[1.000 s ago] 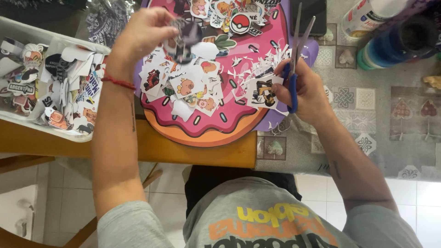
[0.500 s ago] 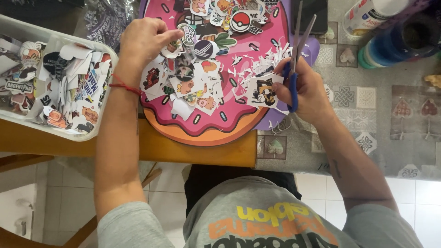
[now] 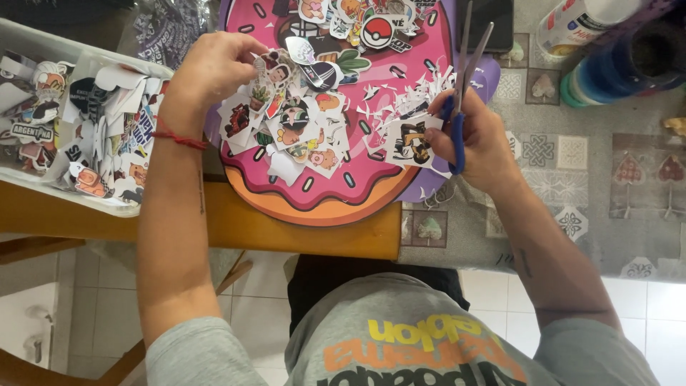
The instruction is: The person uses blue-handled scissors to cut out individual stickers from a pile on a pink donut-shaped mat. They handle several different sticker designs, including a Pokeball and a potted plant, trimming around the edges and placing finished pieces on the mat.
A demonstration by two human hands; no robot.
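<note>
My left hand rests on the pile of cut-out stickers, fingers pinching one small sticker at the pile's upper left. The stickers lie on a pink donut-shaped board on the table. My right hand grips blue-handled scissors, blades apart and pointing away from me, and also holds a cut-out sticker against its fingers. White paper scraps lie scattered between my two hands.
A clear plastic tray full of more stickers stands at the left. A dark phone lies beyond the scissors. A spray can and stacked tape rolls stand at the far right on the patterned tablecloth.
My left hand has come down and toward me onto the sticker pile. My right hand and the scissors have barely moved.
</note>
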